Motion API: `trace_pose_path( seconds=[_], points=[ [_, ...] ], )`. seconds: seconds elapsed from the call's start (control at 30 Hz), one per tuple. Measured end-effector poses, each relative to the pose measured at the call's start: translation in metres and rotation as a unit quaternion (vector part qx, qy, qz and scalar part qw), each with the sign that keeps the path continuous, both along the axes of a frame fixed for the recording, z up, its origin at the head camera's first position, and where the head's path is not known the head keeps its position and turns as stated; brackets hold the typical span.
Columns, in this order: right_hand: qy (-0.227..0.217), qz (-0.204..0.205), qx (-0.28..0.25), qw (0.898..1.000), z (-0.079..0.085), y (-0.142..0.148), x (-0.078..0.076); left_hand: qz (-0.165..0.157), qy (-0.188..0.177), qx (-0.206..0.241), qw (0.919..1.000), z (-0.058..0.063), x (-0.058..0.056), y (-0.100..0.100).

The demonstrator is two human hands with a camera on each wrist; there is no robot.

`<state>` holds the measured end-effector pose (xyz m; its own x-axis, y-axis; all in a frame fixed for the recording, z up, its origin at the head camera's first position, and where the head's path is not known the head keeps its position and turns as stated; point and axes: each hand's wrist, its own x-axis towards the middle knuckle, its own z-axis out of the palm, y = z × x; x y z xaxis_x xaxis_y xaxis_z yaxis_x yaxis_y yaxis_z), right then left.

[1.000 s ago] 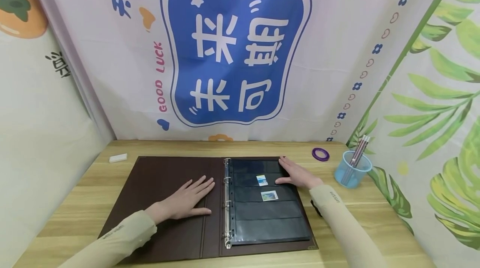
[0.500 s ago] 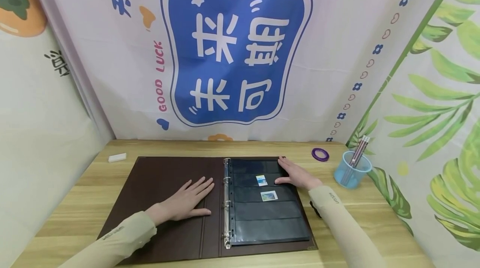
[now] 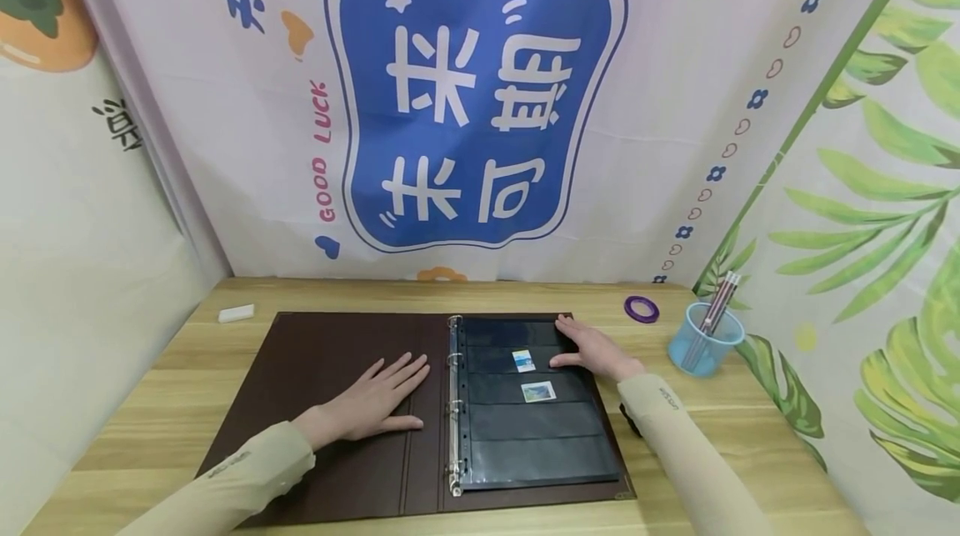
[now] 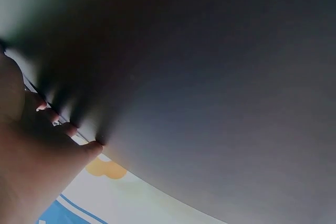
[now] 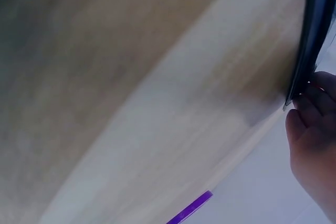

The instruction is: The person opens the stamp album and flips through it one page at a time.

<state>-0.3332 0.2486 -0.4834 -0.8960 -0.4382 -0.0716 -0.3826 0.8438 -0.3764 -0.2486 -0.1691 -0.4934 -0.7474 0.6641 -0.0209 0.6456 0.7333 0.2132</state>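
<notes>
A dark brown ring binder lies spread on the wooden table, its metal rings along the middle. On its right side is a black pocket page with several clear strips. Two stamps show in the page: a blue and yellow one and, just below it, a green and blue one. My left hand rests flat on the bare left cover, fingers spread. My right hand rests on the page's upper right edge, fingers extended; in the right wrist view its fingertips are right at the binder's dark edge.
A white eraser-like block lies at the back left. Behind the right hand are a purple tape roll and a blue mesh cup holding several pencils. A printed cloth hangs behind the table.
</notes>
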Motion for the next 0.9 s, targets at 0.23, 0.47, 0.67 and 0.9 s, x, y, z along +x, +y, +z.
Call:
trace_pose_path(
  seconds=[0.23,0.47,0.67,0.9],
  points=[
    [0.023,0.006,-0.002,1.0,0.0018,-0.0013,0.0005,0.0,-0.003,0.001,1.0,0.0011,-0.0003,0.0005],
    [0.064,0.016,-0.01,0.998,0.0062,-0.0019,0.0023,0.004,-0.007,-0.003,1.0,0.003,-0.0002,0.0006],
    [0.074,0.001,-0.022,0.997,0.0055,-0.0008,0.0049,0.004,-0.005,-0.003,1.0,0.0036,0.0001,0.001],
    [0.041,-0.029,-0.03,0.998,0.0048,0.0007,0.002,0.0,0.0,-0.002,1.0,0.0012,0.0,0.001]
  ],
)
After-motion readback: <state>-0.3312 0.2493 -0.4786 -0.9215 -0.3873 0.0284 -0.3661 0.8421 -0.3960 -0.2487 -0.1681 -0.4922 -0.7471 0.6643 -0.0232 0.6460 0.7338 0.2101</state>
